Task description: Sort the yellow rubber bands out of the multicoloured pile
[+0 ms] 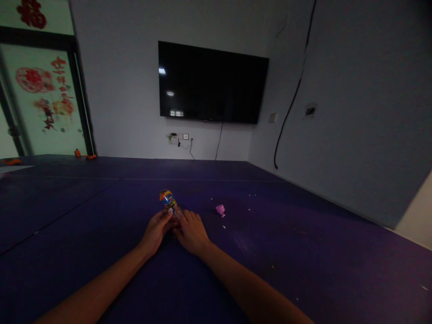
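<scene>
A clear container with a rounded end full of multicoloured bits is held between my two hands, low over the purple surface. My left hand is closed on its near part from the left, thumb on top. From the right, my right hand grips the same near part, which the fingers partly hide. A small pink cup-like piece lies on the surface to the right of my hands, touching neither.
Small pale scraps are scattered to the right. Orange objects stand at the far left by the door. A black television hangs on the wall, and a dark cable hangs down at the right.
</scene>
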{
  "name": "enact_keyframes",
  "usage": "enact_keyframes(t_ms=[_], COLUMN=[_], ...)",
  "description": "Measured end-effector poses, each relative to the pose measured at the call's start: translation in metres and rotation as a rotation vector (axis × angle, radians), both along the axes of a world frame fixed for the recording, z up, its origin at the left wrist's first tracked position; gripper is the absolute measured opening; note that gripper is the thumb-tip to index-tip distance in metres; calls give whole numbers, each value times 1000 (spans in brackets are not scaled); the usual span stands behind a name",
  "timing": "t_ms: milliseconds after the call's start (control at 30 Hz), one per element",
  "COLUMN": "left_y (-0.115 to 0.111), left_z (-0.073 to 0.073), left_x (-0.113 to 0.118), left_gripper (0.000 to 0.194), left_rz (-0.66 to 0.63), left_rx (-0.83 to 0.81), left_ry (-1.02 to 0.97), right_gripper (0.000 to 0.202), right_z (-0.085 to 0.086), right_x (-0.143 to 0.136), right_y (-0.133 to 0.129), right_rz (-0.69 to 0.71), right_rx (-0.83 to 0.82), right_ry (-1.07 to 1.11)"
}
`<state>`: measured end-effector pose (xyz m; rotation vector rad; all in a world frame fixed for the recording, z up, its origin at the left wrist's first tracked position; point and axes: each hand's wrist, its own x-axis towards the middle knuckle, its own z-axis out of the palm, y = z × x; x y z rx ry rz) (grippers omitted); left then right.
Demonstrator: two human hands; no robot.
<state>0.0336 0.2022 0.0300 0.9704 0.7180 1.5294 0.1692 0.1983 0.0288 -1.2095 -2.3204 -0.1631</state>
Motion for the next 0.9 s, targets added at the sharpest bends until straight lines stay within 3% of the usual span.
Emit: enact_keyframes(t_ms=[200,400,600,900], left_y=[-7,-9,-1,0], left_z=[-2,0,-4,-4], left_x=[6,7,4,-1], left_gripper=[35,43,47,49], left_rz=[-49,-8,158,315], left_rx=[36,38,26,29], left_ry=[119,98,59,207], right_gripper=[72,57,51,48], right_z=[-3,-8,-11,-14], right_x=[3,4,3,3], right_y=[3,10,16,16], right_rz=[14,67,125,72], right_rx=[-51,-76,-83,-93], right_ry=[108,158,168,83])
